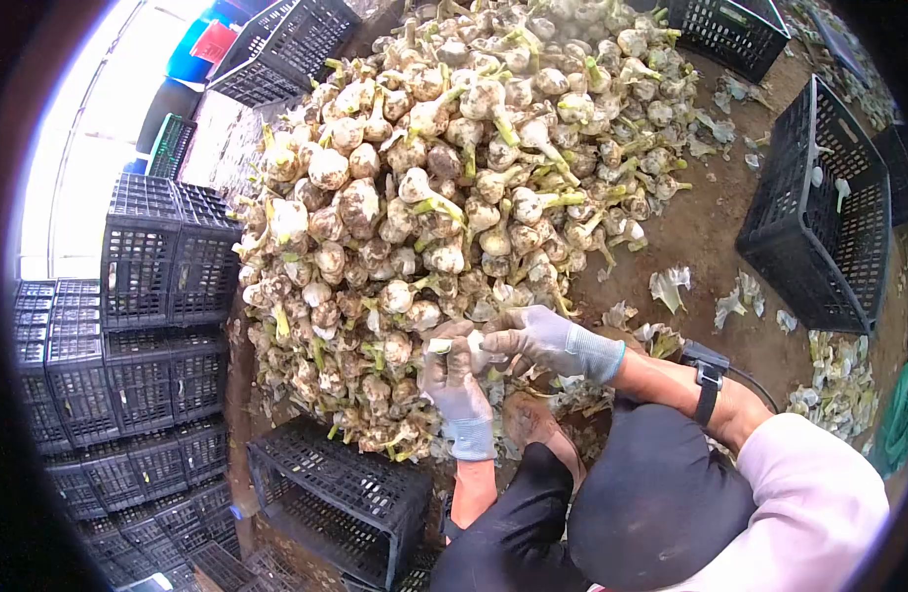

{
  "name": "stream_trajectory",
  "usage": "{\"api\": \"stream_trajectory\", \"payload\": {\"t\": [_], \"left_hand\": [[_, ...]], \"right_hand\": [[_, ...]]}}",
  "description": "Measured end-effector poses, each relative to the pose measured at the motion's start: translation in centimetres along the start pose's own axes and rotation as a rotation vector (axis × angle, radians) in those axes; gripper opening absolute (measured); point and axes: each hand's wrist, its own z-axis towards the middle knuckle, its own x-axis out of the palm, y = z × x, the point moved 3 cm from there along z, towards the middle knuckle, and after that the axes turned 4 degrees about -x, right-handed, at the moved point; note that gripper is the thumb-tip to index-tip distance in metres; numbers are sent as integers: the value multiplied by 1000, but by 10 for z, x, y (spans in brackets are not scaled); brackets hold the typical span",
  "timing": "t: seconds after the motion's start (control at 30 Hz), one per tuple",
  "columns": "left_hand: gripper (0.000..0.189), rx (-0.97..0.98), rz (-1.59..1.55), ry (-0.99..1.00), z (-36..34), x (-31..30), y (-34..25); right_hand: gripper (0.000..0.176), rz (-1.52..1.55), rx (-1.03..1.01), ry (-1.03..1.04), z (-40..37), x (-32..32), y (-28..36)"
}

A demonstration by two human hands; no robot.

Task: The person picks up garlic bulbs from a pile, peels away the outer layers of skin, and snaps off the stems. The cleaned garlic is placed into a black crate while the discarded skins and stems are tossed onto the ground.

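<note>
Together, knit-cuffed gloved hands (456, 383) pinch pale garlic (476, 342) beside dirt-crusted, rounded bulbs (329, 169).

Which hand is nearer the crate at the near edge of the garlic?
Left. The left hand is just beyond the crate, to its right; the right hand is farther right and forward.

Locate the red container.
In the head view, the red container is at the upper left, between a bright blue object and a black crate, beyond the garlic pile.
</note>
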Motion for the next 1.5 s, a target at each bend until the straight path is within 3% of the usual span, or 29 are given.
{"api": "stream_trajectory", "payload": {"t": [0.13, 0.23, 0.33, 0.43, 0.53, 0.6, 0.63, 0.7, 0.87, 0.93, 0.97, 1.03, 1.1, 1.17, 1.2, 1.23, 1.3, 1.37, 1.43, 1.47, 1.5], "left_hand": [[25, -3, 8, 6, 0, 2, 1], [24, -139, -179, -9, -4, 6, -3], [23, -162, -277, -22, -2, 5, 1], [20, -150, -241, -62, 1, -3, 8], [20, -66, -53, -63, 0, -8, 7], [22, 44, 93, -78, -1, 0, -2], [22, 45, 93, -75, 0, 1, -3], [26, 506, 568, 33, 0, 10, -14], [23, 511, 694, -3, -6, 15, -17], [22, 344, 398, 13, -5, 13, -12], [22, 344, 399, 17, -6, 14, -12], [25, 162, 32, 29, -7, 14, -9], [23, 104, -52, 24, -4, 10, -11], [26, -116, -328, 11, -3, 5, -13], [31, -123, -402, 54, -1, 0, -10], [31, -118, -402, 53, -1, -1, -13], [34, -307, -781, 115, -2, 0, -15], [40, -325, -837, 156, -1, -14, -11], [40, -409, -918, 85, -5, -18, -4], [40, -408, -983, 135, -2, -19, 7], [38, -474, -1055, 89, -1, -20, 19]], "right_hand": [[36, 70, -8, -18, 0, -1, -6], [30, 117, -101, 18, 5, -4, -17], [27, 232, -20, -12, 4, -4, -18], [30, 312, -150, 57, 10, -4, -25], [35, 356, -43, -69, 11, -3, -29], [38, -80, -284, -145, 18, 0, -26], [38, -79, -286, -147, 24, 1, -32], [39, -341, -360, -206, 35, 2, -39], [43, -453, -423, -307, 30, 4, -32], [43, -228, -350, -219, 26, 2, -29], [43, -226, -351, -222, 25, 0, -26], [43, -107, -248, -234, 23, -7, -26], [42, 47, -207, -276, 36, -14, -53], [38, 173, -157, -334, 38, -23, -75], [32, -133, -8, -297, 35, -32, -79], [32, -135, -12, -294, 31, -38, -86], [31, -984, -184, -22, 31, -42, -98], [27, -1424, 244, 187, -7, -41, -62], [23, -1604, -27, -68, -36, -64, -44], [24, -1619, -57, -249, -45, -71, -27], [27, -1337, -254, -389, -51, -70, -14]]}}
